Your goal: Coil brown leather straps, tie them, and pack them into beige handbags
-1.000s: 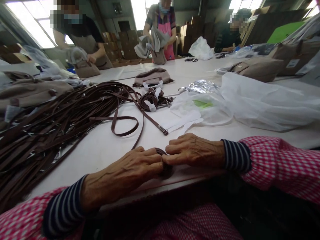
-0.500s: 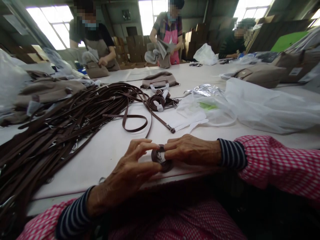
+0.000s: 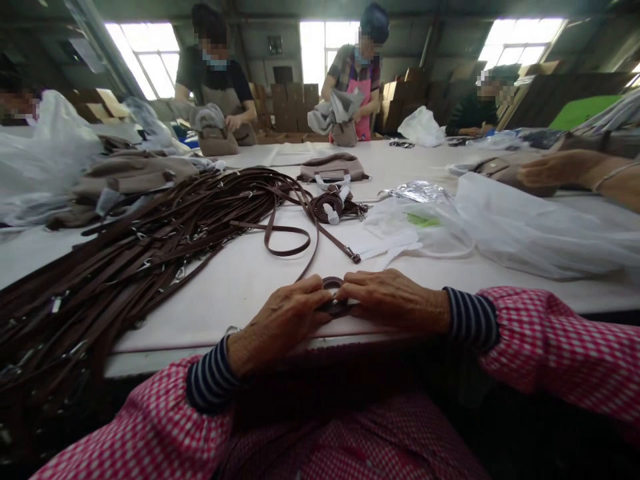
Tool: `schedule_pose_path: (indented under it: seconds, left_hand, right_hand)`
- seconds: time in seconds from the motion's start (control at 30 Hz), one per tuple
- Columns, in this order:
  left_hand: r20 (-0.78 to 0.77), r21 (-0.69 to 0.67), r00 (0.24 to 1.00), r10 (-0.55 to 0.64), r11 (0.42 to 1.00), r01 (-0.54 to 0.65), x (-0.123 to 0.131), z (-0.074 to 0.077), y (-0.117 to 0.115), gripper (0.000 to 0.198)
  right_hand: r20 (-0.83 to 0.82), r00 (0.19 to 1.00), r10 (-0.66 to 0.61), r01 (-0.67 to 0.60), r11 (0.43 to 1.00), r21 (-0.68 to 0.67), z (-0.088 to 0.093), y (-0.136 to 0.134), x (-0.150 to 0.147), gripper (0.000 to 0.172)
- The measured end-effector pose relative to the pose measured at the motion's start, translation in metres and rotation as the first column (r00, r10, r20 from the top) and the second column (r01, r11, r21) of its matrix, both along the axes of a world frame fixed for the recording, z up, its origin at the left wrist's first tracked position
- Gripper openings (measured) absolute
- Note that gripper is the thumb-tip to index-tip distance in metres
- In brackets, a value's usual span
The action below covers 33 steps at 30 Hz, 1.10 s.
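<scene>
From my remote feed: left hand (image 3: 285, 313) slants inward over the tabletop's (image 3: 225, 293) near edge, wrist low, knuckles raised. Right hand (image 3: 390, 297) comes in nearly level, back upward. Fingers of both are bent and narrow, holding a coiled brown strap (image 3: 333, 283) from opposite sides, close to the near edge.

I see only the coil's upper rim and a glint inside; fingers cover the rest, and I cannot make out the thumbs clearly. A thin strap length (image 3: 310, 257) passes behind the left hand; whether it joins the coil, I cannot tell.

Room: white surface runs leftward to the strap pile (image 3: 165, 227), which overhangs the near edge. Beyond the right hand, a strip reaches the plastic sheet (image 3: 525, 230).
</scene>
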<state>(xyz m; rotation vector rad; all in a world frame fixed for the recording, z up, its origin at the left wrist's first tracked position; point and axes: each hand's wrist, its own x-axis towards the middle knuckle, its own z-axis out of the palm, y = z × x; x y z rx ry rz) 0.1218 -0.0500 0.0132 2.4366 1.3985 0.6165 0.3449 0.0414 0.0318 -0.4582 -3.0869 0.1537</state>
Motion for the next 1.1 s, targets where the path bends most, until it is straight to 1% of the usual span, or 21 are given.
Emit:
schedule_pose_path:
  seconds: [0.07,0.13,0.2,0.27,0.3,0.37,0.47,0.53,0.6,0.7,0.77,0.83,0.93,1.0,1.03,1.1]
  left_hand:
    - [0.004,-0.013,0.999,-0.051,0.999,0.051,-0.004,0.003,0.004,0.008]
    - [-0.014,-0.009,0.995,-0.095,0.995,0.095,-0.008,0.005,0.008,0.010]
    - [-0.044,-0.002,0.990,-0.136,0.991,0.136,-0.015,0.006,0.013,0.013]
    - [-0.072,-0.002,0.984,-0.164,0.986,0.165,-0.023,0.008,0.018,0.017]
    - [-0.089,0.007,0.983,-0.161,0.987,0.163,-0.025,0.009,0.019,0.018]
    - [-0.147,0.055,0.983,-0.108,0.992,0.117,-0.025,0.012,0.019,0.020]
    - [-0.198,0.124,0.980,0.001,0.992,0.024,-0.012,0.012,0.013,0.017]
    - [-0.145,0.117,0.989,0.039,0.993,-0.022,0.001,0.006,0.009,0.010]
    - [-0.055,0.111,0.997,0.055,0.993,-0.049,0.009,-0.001,0.008,0.006]
    - [0.008,0.100,1.000,0.012,0.995,-0.012,0.008,-0.008,0.013,0.010]
    - [-0.005,0.069,0.999,-0.052,0.996,0.052,0.002,-0.007,0.019,0.008]
    - [-0.008,0.033,0.993,-0.118,0.992,0.118,-0.005,-0.002,0.026,0.006]
    - [0.023,-0.029,0.982,-0.187,0.982,0.187,-0.015,0.007,0.032,0.009]
    - [0.024,-0.040,0.984,-0.178,0.983,0.179,-0.017,0.010,0.032,0.013]
    - [0.016,-0.036,0.988,-0.154,0.987,0.155,-0.015,0.011,0.031,0.014]
    - [-0.002,-0.017,0.998,-0.069,0.998,0.069,-0.010,0.009,0.026,0.018]
  right_hand:
    - [0.051,0.999,-0.004,0.000,0.997,0.076,0.006,0.006,0.002,0.014]
    - [0.066,0.996,0.054,-0.062,0.991,0.118,0.009,0.014,0.002,0.011]
    - [0.054,0.988,0.142,-0.147,0.984,0.104,0.009,0.022,0.000,0.011]
    - [0.032,0.983,0.179,-0.181,0.981,0.071,0.006,0.027,-0.003,0.010]
    - [0.023,0.984,0.176,-0.177,0.982,0.065,0.003,0.027,-0.005,0.011]
    - [0.003,0.990,0.141,-0.141,0.987,0.083,-0.004,0.025,-0.010,0.013]
    - [-0.046,0.995,0.089,-0.084,0.992,0.097,-0.013,0.014,-0.017,0.015]
    - [-0.056,0.998,0.042,-0.038,0.997,0.071,-0.015,0.008,-0.018,0.016]
    - [-0.039,0.999,-0.002,0.003,0.999,0.034,-0.013,0.006,-0.015,0.015]
    - [-0.009,1.000,-0.006,0.006,1.000,-0.011,-0.002,0.011,-0.005,0.019]
    - [0.014,0.999,0.038,-0.037,0.999,-0.029,0.006,0.019,0.001,0.021]
    - [0.037,0.995,0.089,-0.087,0.995,-0.043,0.011,0.026,0.004,0.020]
    - [0.019,0.989,0.143,-0.142,0.989,-0.050,0.008,0.031,-0.001,0.017]
    - [-0.025,0.989,0.147,-0.148,0.987,-0.062,0.003,0.031,-0.007,0.020]
    - [-0.047,0.989,0.141,-0.144,0.987,-0.072,0.000,0.029,-0.010,0.020]
    - [-0.091,0.989,0.115,-0.123,0.988,-0.091,-0.005,0.025,-0.016,0.019]
